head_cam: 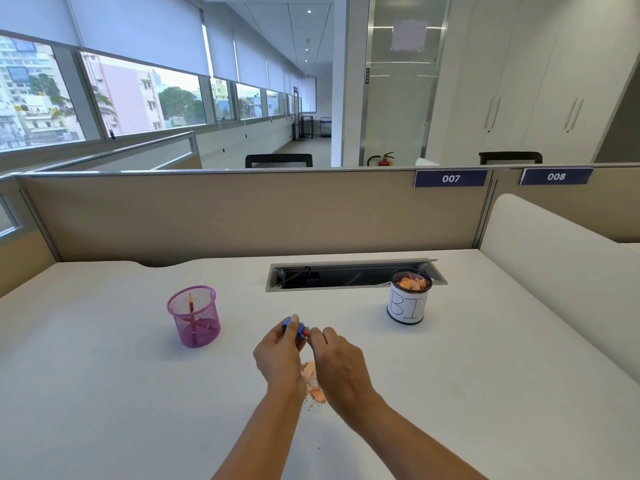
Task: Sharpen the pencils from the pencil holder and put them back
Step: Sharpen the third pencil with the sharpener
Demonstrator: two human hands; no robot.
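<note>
My left hand pinches a small blue sharpener above the middle of the white desk. My right hand grips a short red pencil whose tip sits in the sharpener; most of the pencil is hidden by my fingers. Orange shavings lie on the desk under my wrists. A pink mesh pencil holder stands to the left with a few red pencils inside.
A black mesh cup with a white "BIN" label holds shavings at the right, beside an open cable tray in the desk. A beige partition closes the far edge and a cream divider the right side.
</note>
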